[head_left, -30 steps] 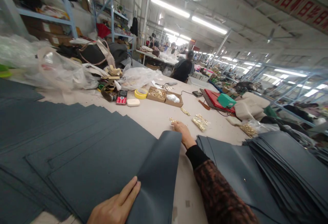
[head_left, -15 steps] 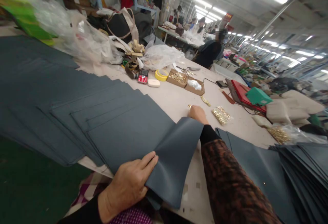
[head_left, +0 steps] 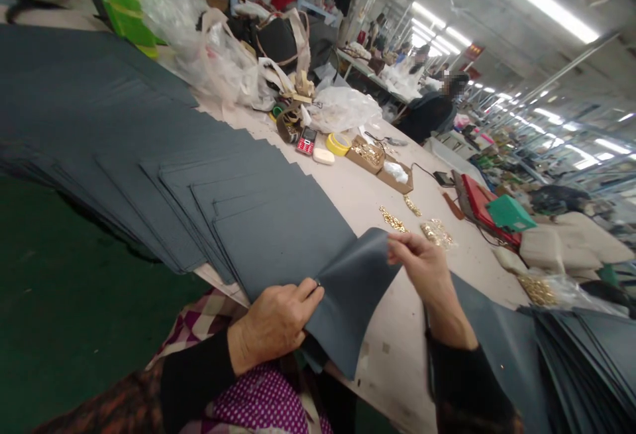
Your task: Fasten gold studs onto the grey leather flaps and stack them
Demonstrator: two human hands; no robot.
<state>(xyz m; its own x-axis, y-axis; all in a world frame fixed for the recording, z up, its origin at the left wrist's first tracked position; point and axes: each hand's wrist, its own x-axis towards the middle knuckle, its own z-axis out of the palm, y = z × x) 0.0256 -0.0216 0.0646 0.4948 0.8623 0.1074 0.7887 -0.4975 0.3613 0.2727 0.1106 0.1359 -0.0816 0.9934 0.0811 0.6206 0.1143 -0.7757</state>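
Note:
Dark grey-blue sheets (head_left: 278, 222) lie fanned out across the table, from the left to the middle. The near part of one sheet (head_left: 350, 295) is lifted and bent. My left hand (head_left: 278, 318) grips its near edge between thumb and fingers, with a tiny dark piece at the fingertips. Beside the bent sheet's far right corner, my right hand (head_left: 420, 262) has its fingers pinched together; whether they hold the sheet or a small piece is unclear. Small gold metal pieces (head_left: 393, 219) lie loose on the table just beyond it.
Farther back are small cardboard boxes (head_left: 366, 154), yellow tape (head_left: 338, 144), a red phone (head_left: 307, 141) and plastic bags (head_left: 342, 108). A bag of gold pieces (head_left: 437, 233) lies right of centre. More dark sheets (head_left: 586, 354) stand at right. A person (head_left: 430, 112) sits beyond.
My right hand has come back from the gold pieces to the bent sheet's edge, uncovering them. My left hand still grips the sheet. The view has shifted.

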